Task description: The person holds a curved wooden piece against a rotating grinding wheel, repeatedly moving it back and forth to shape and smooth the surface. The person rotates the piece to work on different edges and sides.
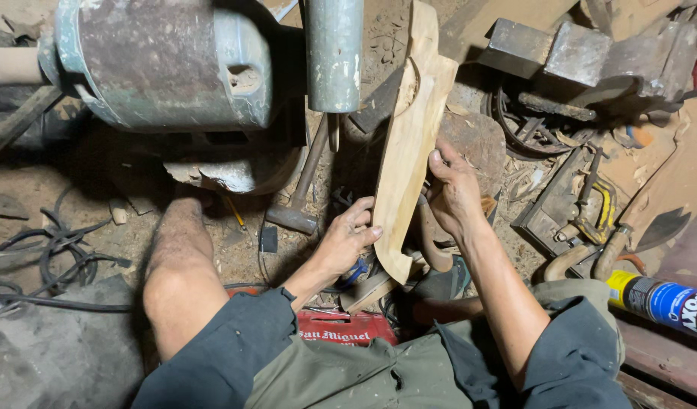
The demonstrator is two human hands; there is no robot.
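Both hands, left hand (pixel 347 241) and right hand (pixel 453 191), grip a curved carved wooden piece (pixel 409 144) upright; red labelled box (pixel 341 327) below; yellow-and-blue cylindrical can (pixel 662 301) lies far right.

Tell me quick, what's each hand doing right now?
Left hand: closed on the wood piece's left edge.
Right hand: closed on its right edge.

Dirt floor (pixel 38 189) under me, dusty, strewn with wood chips. Big green-grey motor housing (pixel 163 64) up top, paint worn, my landmark. Right of it, grey metal post (pixel 334 53). Below post, hammer (pixel 299 198) lying on dirt. Left of and below housing, black cables (pixel 57 254) tangled. Far right of it, dark iron blocks (pixel 590 53). Light dim, warm, deep shadow beneath housing.
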